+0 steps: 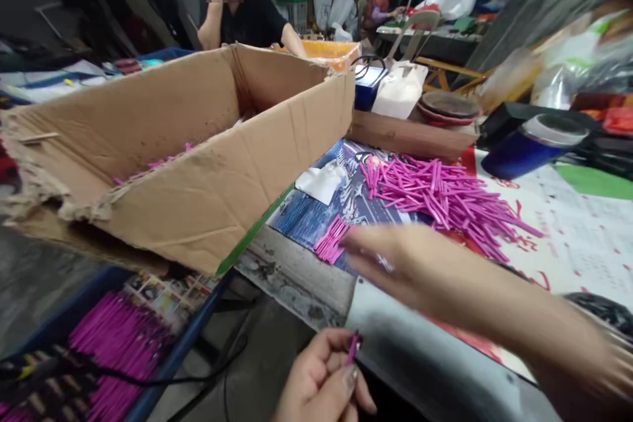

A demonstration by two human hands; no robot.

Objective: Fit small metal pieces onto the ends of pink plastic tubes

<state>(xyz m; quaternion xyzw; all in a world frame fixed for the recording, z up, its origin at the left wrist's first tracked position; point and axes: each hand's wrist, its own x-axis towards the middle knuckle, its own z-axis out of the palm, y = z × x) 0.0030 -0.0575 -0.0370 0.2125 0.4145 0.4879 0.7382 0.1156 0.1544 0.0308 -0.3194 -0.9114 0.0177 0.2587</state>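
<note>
Low in front of me, my left hand (324, 379) pinches a short purple stick (353, 348) between thumb and fingers, just off the table's edge. My right hand (390, 254) is smeared by motion over the table, its fingertips close to a small neat row of purple sticks (330, 241). Whether it holds anything is not visible. Behind it spreads a loose pile of purple sticks (440, 194), lying in many directions on printed sheets.
A worn cardboard box (237, 191) stands at the left, with some purple pieces inside. Below it, a blue tray (165, 369) holds many purple sticks. A dark blue cup (519, 151) lies at the right, beyond the pile. A person (257, 20) sits across from me.
</note>
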